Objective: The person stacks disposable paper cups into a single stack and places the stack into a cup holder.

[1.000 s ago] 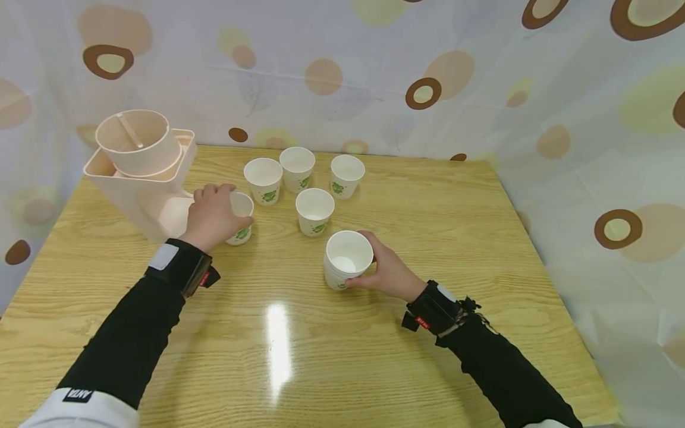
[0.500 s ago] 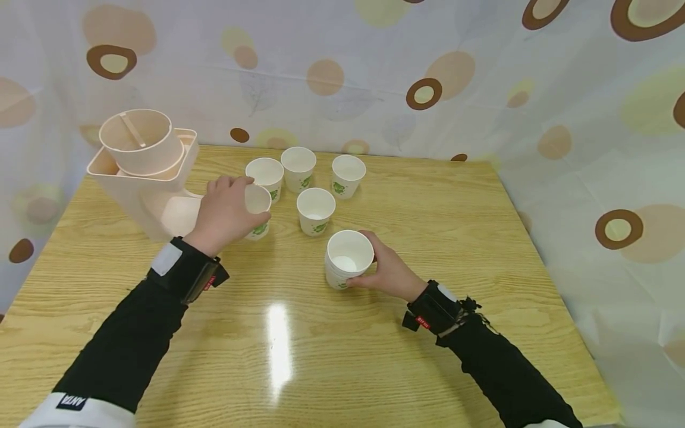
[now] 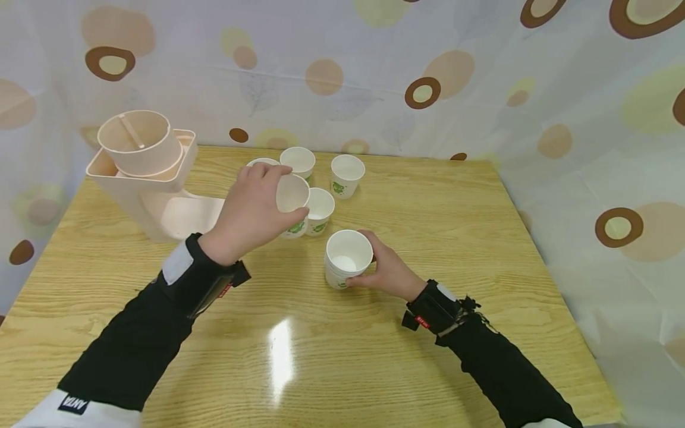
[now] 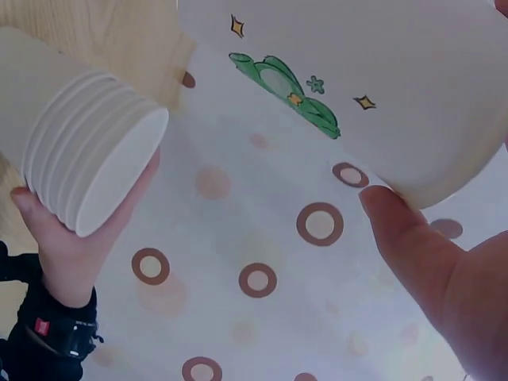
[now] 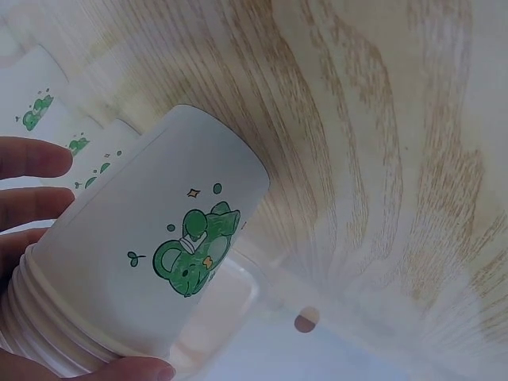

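Clearly tilted, the cup (image 3: pixel 291 202) gripped by the left hand (image 3: pixel 251 208) could clip standing cups (image 3: pixel 320 211); right hand (image 3: pixel 387 273) holds the stack (image 3: pixel 346 258).

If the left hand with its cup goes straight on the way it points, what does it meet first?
Probably the lone cup just right of the left hand and its held cup; they overlap in the head view, so depth is uncertain.

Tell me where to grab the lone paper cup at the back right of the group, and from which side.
Take the back-right cup around its side wall just under the rolled rim, coming from its right. It stands upright with its mouth open, and that side looks free, while the other cups crowd its left. A light grip, since thin paper probably dents.
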The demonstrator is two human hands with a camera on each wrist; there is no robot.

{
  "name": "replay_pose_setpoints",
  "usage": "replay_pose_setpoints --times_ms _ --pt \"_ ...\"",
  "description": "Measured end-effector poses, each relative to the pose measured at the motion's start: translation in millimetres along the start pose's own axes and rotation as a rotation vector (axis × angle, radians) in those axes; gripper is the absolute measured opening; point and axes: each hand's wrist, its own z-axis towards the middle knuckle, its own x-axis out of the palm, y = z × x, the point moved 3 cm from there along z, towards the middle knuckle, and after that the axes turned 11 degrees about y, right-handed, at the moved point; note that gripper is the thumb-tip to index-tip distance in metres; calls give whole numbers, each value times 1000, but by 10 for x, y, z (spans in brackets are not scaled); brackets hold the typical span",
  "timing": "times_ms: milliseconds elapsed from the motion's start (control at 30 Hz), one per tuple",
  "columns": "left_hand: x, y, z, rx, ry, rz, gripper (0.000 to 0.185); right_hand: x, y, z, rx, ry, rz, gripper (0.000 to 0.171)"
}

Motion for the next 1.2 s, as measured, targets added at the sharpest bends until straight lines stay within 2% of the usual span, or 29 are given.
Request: replay_pose_setpoints --times_ms 233,467,633,800,1200 --pt "18 -327 -43 93 -10 -47 66 1 2 -8 -15 3 7 87" --pt "150 -497 -40 190 -4 -74 62 12 -9 -7 -38 17 15 87" --pt "265 -529 -7 215 20 -51 63 17 -5 -11 -20 29 24 87" --pt "343 -529 10 206 59 -25 66 22 -8 -11 -17 31 16 90" --pt "381 -549 24 223 95 5 63 4 -3 -14 -18 36 28 94"
